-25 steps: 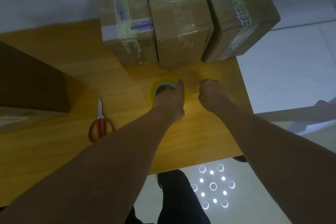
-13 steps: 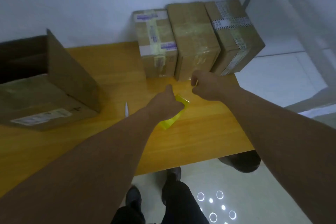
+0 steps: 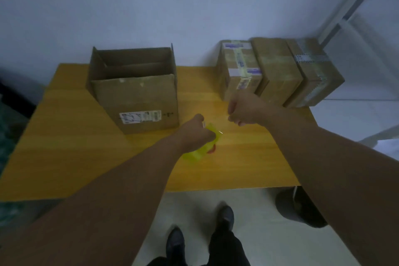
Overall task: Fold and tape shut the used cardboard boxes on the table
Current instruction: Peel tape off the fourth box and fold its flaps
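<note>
Presently, left grip (image 3: 197, 134) clasps the yellow translucent tape roll (image 3: 193, 154) over the yellow wooden table (image 3: 64, 147). Right grip (image 3: 245, 110) is curled; whether it pinches tape cannot be told. Open brown matte cardboard box (image 3: 138, 95) lies beyond-left, nearer the left grip, long axis crosswise.

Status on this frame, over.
Left hand grips tape roll; right hand pinches tape end. Open box untaped, left of hands. Nothing between.
</note>
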